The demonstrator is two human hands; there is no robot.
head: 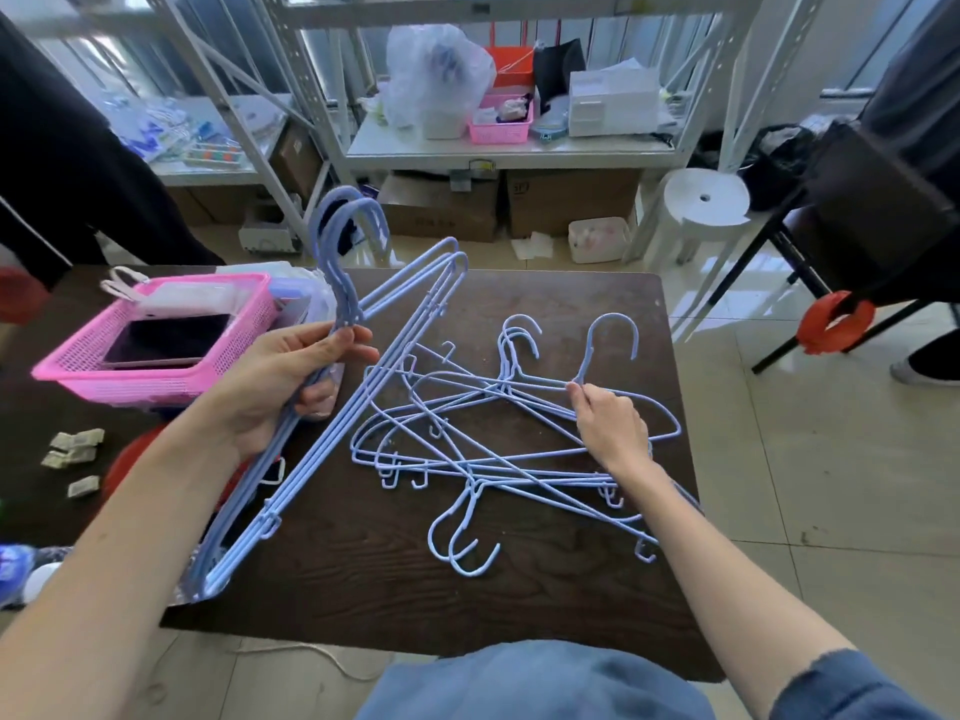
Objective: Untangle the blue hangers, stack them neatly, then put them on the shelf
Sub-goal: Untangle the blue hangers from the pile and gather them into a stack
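Note:
My left hand (291, 376) grips a stack of blue hangers (363, 387) at their necks; the hooks point up and away, and the long bars slant down to the table's near left. A tangled pile of blue hangers (467, 449) lies on the dark wooden table (389, 579) at centre right. My right hand (610, 423) rests on this pile, fingers pinched on the neck of one hanger whose hook (613, 335) stands up at the far side. White metal shelves (498, 153) stand beyond the table.
A pink basket (104, 387) holding a dark tablet sits at the table's left, with small packets (72, 449) and a red object nearby. The shelf carries a plastic bag, a pink tray and boxes. A white stool (701, 200) and black chair (857, 210) stand at right.

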